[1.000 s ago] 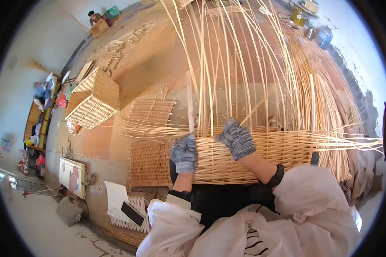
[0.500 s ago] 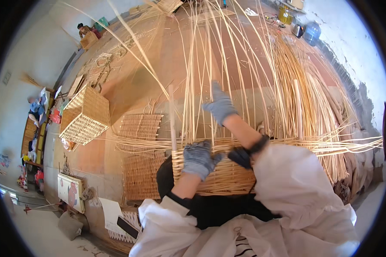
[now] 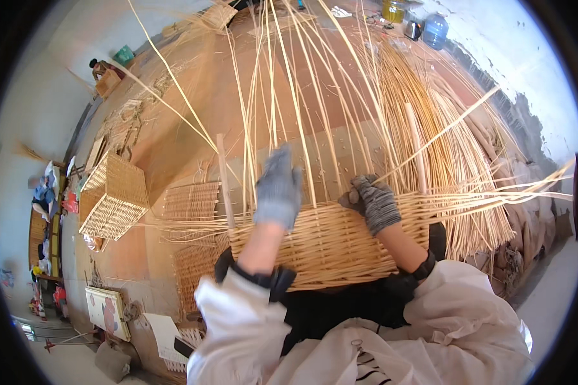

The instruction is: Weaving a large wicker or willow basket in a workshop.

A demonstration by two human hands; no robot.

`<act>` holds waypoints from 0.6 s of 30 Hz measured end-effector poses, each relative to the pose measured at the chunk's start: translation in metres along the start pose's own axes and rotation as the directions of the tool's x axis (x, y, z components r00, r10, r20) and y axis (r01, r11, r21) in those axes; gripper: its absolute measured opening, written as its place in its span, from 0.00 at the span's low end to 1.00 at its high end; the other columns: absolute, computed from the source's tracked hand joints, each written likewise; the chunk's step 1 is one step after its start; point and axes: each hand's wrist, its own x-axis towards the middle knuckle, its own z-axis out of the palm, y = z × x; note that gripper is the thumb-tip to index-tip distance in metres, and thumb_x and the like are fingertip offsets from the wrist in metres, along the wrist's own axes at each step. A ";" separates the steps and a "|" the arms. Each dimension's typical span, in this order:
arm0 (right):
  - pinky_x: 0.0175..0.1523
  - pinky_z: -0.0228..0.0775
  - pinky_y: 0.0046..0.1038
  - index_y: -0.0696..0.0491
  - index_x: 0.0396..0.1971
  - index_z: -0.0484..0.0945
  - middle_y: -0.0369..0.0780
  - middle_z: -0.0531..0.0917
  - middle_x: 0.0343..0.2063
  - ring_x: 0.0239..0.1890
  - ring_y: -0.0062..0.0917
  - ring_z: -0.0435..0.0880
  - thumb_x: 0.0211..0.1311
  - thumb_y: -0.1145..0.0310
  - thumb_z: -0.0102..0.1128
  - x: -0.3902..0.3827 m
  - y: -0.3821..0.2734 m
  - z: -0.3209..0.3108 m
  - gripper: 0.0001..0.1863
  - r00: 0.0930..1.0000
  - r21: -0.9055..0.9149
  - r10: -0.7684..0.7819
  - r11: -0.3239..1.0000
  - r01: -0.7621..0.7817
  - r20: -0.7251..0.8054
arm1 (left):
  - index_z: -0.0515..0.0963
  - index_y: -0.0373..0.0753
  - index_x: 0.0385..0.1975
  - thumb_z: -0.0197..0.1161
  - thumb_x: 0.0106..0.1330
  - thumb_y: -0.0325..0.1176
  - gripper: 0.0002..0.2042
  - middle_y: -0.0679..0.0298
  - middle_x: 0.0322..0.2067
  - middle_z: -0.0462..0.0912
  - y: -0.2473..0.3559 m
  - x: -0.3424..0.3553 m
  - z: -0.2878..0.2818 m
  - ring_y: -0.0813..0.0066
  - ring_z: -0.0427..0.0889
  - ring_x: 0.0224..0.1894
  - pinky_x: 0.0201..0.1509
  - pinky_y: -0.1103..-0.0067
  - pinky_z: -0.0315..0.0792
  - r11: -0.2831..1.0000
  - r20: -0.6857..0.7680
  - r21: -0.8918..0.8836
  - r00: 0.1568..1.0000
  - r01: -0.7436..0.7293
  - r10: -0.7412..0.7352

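Observation:
A woven wicker panel (image 3: 327,247) lies across my lap, with pale upright rods (image 3: 308,141) fanning away from its far edge. A thick peeled stick (image 3: 225,179) stands at its left end and another stick (image 3: 416,141) at its right. My right hand (image 3: 376,204), in a grey knitted glove, is closed at the panel's far edge on a willow rod (image 3: 453,133) that slants up to the right. Over the panel's left part, my gloved left hand (image 3: 279,192) reaches forward among the uprights, fingers stretched out and slightly smeared by motion.
Long willow rods (image 3: 456,173) lie heaped to the right. Loose weaver ends (image 3: 507,200) jut past the panel's right side. On the left are a square wicker basket (image 3: 115,199) and flat woven panels (image 3: 189,205). Farther back, a person (image 3: 103,72) sits near the wall.
My right hand has come back from the uprights to the panel's edge and now grips a rod. My left hand has lifted off the weave and moved forward. The view has shifted rightward.

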 end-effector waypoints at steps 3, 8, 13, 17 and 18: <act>0.34 0.76 0.31 0.58 0.27 0.69 0.40 0.74 0.17 0.21 0.31 0.75 0.53 0.74 0.52 0.011 0.024 -0.006 0.04 0.999 0.161 0.044 0.986 -0.045 0.011 | 0.69 0.31 0.41 0.47 0.57 0.31 0.14 0.50 0.47 0.68 0.008 0.042 0.033 0.61 0.64 0.53 0.57 0.72 0.57 0.951 0.670 0.136 0.681 0.278 -0.295; 0.39 0.72 0.30 0.51 0.32 0.70 0.39 0.75 0.30 0.34 0.31 0.75 0.55 0.70 0.51 0.027 -0.013 -0.027 0.05 0.960 -0.038 0.278 0.960 -0.277 0.040 | 0.66 0.34 0.43 0.52 0.55 0.41 0.20 0.51 0.49 0.66 0.002 -0.010 0.051 0.55 0.65 0.50 0.54 0.69 0.60 0.969 0.355 -0.145 0.903 -0.200 0.240; 0.53 0.62 0.29 0.60 0.44 0.65 0.52 0.70 0.44 0.48 0.39 0.69 0.44 0.66 0.59 0.130 -0.035 0.003 0.26 0.748 -0.732 0.232 -0.170 0.660 0.621 | 0.67 0.33 0.40 0.56 0.48 0.55 0.30 0.51 0.42 0.70 0.047 -0.043 0.054 0.59 0.67 0.48 0.54 0.69 0.55 0.991 0.532 0.113 0.846 -0.077 0.005; 0.38 0.69 0.29 0.58 0.50 0.58 0.47 0.73 0.35 0.36 0.30 0.74 0.47 0.71 0.56 0.133 -0.036 -0.024 0.28 0.812 -0.715 -0.172 0.397 0.575 0.558 | 0.69 0.33 0.36 0.56 0.42 0.62 0.34 0.54 0.33 0.74 0.061 -0.052 0.056 0.62 0.71 0.39 0.49 0.67 0.58 0.960 0.426 0.270 0.903 -0.069 -0.055; 0.34 0.71 0.29 0.57 0.52 0.56 0.46 0.74 0.32 0.33 0.28 0.75 0.48 0.72 0.55 0.135 -0.029 -0.021 0.29 0.824 -0.632 -0.251 0.541 0.554 0.507 | 0.71 0.34 0.33 0.57 0.42 0.61 0.32 0.55 0.31 0.74 0.054 -0.053 0.045 0.61 0.72 0.37 0.47 0.66 0.59 0.972 0.432 0.234 0.896 -0.005 -0.100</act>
